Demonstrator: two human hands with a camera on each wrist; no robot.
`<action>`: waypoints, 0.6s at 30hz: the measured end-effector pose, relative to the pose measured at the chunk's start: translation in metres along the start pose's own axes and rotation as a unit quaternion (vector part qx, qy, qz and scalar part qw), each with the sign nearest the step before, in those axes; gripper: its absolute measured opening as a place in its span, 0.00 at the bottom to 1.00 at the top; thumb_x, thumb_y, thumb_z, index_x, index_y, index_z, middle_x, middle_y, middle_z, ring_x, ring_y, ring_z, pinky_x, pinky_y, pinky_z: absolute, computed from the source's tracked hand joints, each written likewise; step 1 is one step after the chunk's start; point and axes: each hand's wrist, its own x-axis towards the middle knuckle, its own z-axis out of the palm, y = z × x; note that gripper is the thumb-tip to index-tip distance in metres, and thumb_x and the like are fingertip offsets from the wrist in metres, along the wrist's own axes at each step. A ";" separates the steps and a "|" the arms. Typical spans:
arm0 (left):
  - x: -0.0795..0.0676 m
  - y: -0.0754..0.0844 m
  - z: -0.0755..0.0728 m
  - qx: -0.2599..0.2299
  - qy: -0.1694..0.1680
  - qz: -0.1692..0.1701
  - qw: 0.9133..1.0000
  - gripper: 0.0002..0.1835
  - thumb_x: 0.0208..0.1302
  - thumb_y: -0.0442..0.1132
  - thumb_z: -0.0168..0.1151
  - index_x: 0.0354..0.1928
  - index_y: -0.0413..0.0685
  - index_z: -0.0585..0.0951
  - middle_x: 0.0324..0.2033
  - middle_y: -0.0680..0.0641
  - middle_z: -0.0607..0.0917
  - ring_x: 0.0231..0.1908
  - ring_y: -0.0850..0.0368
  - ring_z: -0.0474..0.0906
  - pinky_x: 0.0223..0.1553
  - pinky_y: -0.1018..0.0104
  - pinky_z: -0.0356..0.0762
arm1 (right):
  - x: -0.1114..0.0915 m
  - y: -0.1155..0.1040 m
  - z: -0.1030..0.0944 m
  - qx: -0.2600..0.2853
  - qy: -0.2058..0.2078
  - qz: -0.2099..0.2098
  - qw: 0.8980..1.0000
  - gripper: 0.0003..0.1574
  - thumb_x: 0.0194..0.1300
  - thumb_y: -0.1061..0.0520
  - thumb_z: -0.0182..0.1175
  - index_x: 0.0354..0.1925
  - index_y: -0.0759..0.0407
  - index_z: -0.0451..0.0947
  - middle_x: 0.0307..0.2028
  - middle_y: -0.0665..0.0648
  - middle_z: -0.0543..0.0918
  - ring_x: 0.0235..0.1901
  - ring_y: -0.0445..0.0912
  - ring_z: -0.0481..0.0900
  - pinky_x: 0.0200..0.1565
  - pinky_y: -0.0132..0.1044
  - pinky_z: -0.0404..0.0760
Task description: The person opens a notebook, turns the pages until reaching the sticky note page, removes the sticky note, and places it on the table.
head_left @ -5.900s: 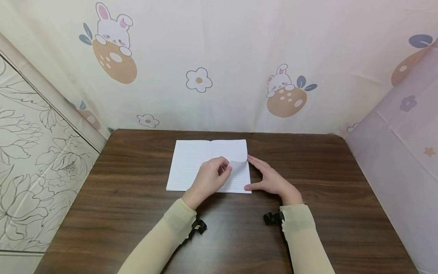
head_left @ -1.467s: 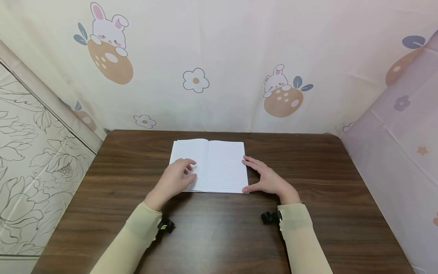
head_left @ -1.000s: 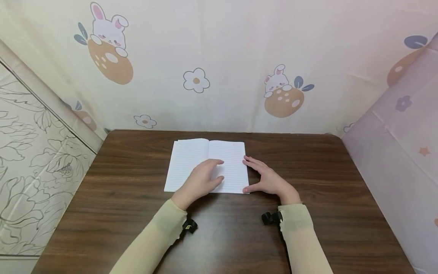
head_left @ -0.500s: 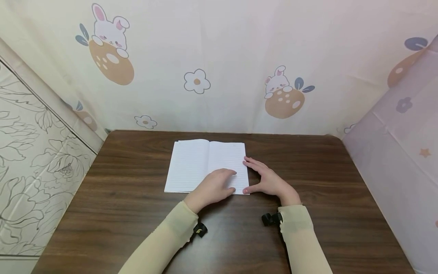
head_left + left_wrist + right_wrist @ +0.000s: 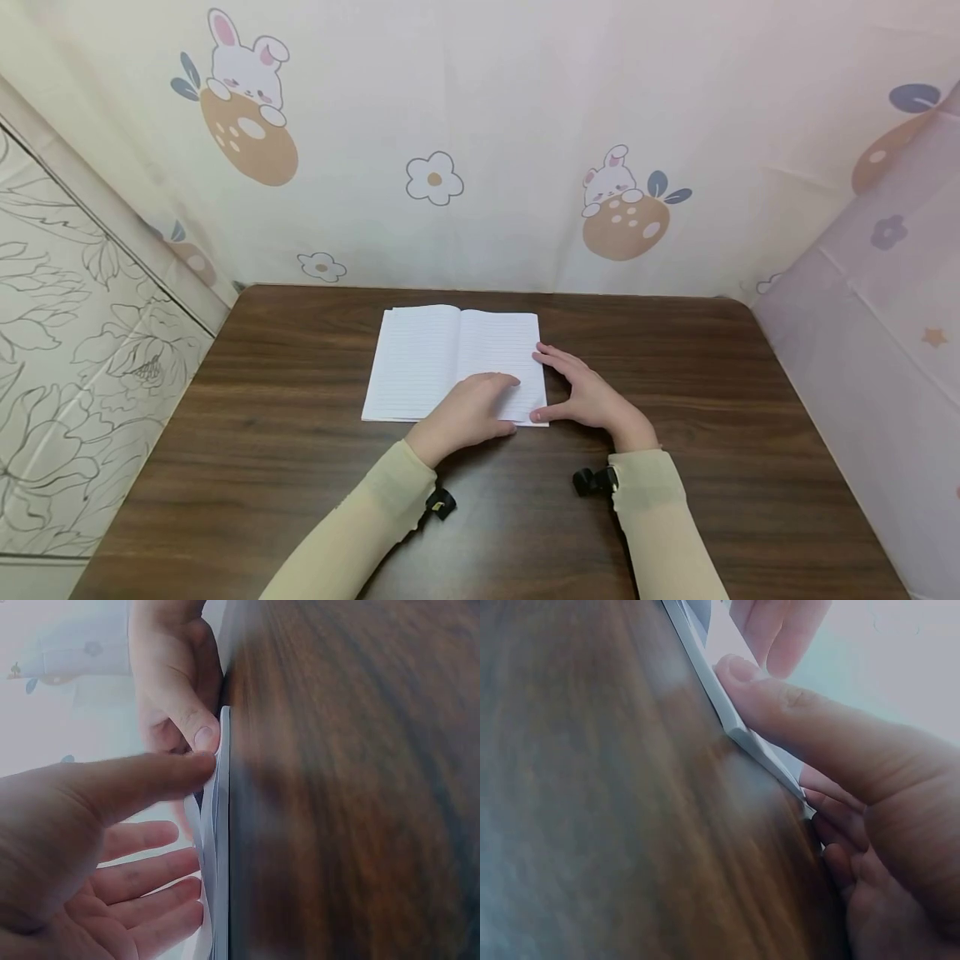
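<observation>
An open lined notebook (image 5: 416, 358) lies at the back middle of the table, its pages bowed up along the fold. My left hand (image 5: 467, 408) is over the lower part of the right page. Its fingers are loosely extended on the paper, and the thumb tip (image 5: 201, 766) touches the front edges of slightly parted sheets. At the notebook's right side is my right hand (image 5: 588, 396). Its thumb (image 5: 742, 671) presses on the page near the front right corner, while the straight fingers (image 5: 557, 357) rest along the right edge. Both thumbs are close together in the left wrist view.
The dark wood-grain table (image 5: 247, 475) extends around the notebook. A printed curtain (image 5: 510, 100) hangs behind its back edge, with a flower-patterned panel (image 5: 90, 358) on the left. Black wrist cameras (image 5: 441, 503) sit on both sleeves.
Earlier my left hand held a lifted page of the right side; that page then went over to the left. Since then the left hand has moved back right. The right hand stays put.
</observation>
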 end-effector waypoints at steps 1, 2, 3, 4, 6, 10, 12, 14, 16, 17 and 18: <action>0.000 0.000 0.000 0.001 -0.002 -0.001 1.000 0.34 0.64 0.44 0.82 0.69 0.39 0.81 0.65 0.41 0.86 0.67 0.46 0.81 0.72 0.53 0.74 | 0.000 0.000 0.000 0.000 0.000 0.000 1.000 0.67 0.56 0.39 0.85 0.84 0.55 0.65 0.86 0.56 0.58 0.85 0.61 0.51 0.79 0.68 0.55; -0.001 0.001 -0.001 0.002 -0.005 -0.002 1.000 0.34 0.64 0.43 0.82 0.69 0.39 0.81 0.65 0.41 0.86 0.67 0.46 0.81 0.72 0.53 0.74 | 0.001 0.000 0.000 -0.001 0.001 0.000 1.000 0.67 0.56 0.38 0.85 0.83 0.55 0.65 0.86 0.56 0.58 0.85 0.61 0.52 0.79 0.69 0.55; -0.001 0.001 -0.001 0.003 -0.005 -0.002 1.000 0.33 0.64 0.42 0.82 0.68 0.39 0.81 0.65 0.41 0.86 0.67 0.46 0.81 0.72 0.53 0.74 | 0.001 0.000 0.000 -0.003 0.001 0.000 1.000 0.67 0.56 0.38 0.85 0.83 0.56 0.65 0.86 0.56 0.58 0.84 0.61 0.52 0.79 0.68 0.55; -0.001 0.001 -0.001 0.003 -0.004 -0.002 1.000 0.33 0.65 0.42 0.81 0.68 0.38 0.81 0.65 0.41 0.86 0.67 0.45 0.81 0.72 0.52 0.74 | 0.002 0.000 0.001 -0.006 0.001 -0.001 1.000 0.67 0.57 0.38 0.85 0.83 0.56 0.65 0.86 0.56 0.58 0.84 0.61 0.52 0.79 0.68 0.55; -0.001 0.001 -0.002 0.002 -0.002 -0.001 1.000 0.32 0.66 0.41 0.80 0.68 0.38 0.81 0.64 0.40 0.86 0.67 0.45 0.82 0.72 0.52 0.75 | 0.002 -0.001 0.001 -0.008 0.001 0.000 1.000 0.66 0.57 0.38 0.85 0.83 0.56 0.65 0.86 0.56 0.58 0.84 0.61 0.52 0.79 0.68 0.56; -0.002 0.001 -0.002 0.001 0.005 0.000 1.000 0.30 0.67 0.42 0.79 0.67 0.38 0.82 0.63 0.40 0.87 0.66 0.45 0.82 0.71 0.52 0.75 | 0.003 -0.001 0.002 -0.011 0.000 0.001 1.000 0.66 0.58 0.38 0.84 0.84 0.56 0.65 0.86 0.57 0.58 0.84 0.62 0.52 0.79 0.68 0.55; -0.001 0.001 -0.002 0.001 0.005 0.000 1.000 0.30 0.67 0.42 0.79 0.67 0.38 0.82 0.63 0.40 0.87 0.66 0.45 0.82 0.71 0.52 0.75 | 0.002 -0.001 0.002 -0.010 0.001 0.001 1.000 0.66 0.58 0.39 0.84 0.84 0.57 0.65 0.86 0.57 0.58 0.84 0.62 0.52 0.79 0.69 0.55; -0.001 0.001 -0.002 0.001 0.005 0.000 1.000 0.30 0.68 0.43 0.79 0.67 0.38 0.82 0.63 0.41 0.87 0.66 0.46 0.83 0.71 0.53 0.75 | 0.002 -0.001 0.002 -0.008 0.002 0.001 1.000 0.65 0.58 0.39 0.84 0.84 0.56 0.65 0.86 0.57 0.58 0.84 0.62 0.52 0.79 0.69 0.55; -0.001 0.001 -0.002 -0.002 0.004 -0.001 1.000 0.29 0.68 0.44 0.79 0.67 0.38 0.82 0.63 0.41 0.87 0.66 0.46 0.83 0.71 0.53 0.75 | 0.002 -0.001 0.002 -0.007 0.002 0.001 1.000 0.65 0.58 0.39 0.84 0.84 0.56 0.65 0.86 0.57 0.58 0.84 0.62 0.52 0.79 0.69 0.55; -0.001 0.001 -0.002 -0.003 0.004 -0.001 1.000 0.29 0.69 0.44 0.78 0.67 0.38 0.82 0.63 0.41 0.87 0.66 0.46 0.83 0.71 0.53 0.75 | 0.002 -0.001 0.001 -0.007 0.002 0.001 1.000 0.65 0.58 0.39 0.84 0.84 0.56 0.65 0.86 0.57 0.58 0.84 0.62 0.52 0.79 0.69 0.55; -0.001 0.000 -0.002 -0.004 0.004 0.000 1.000 0.29 0.69 0.44 0.78 0.67 0.39 0.82 0.63 0.41 0.87 0.66 0.46 0.83 0.71 0.53 0.75 | 0.002 -0.001 0.001 -0.006 0.002 0.000 1.000 0.65 0.59 0.39 0.84 0.84 0.56 0.65 0.86 0.57 0.58 0.84 0.62 0.52 0.79 0.69 0.55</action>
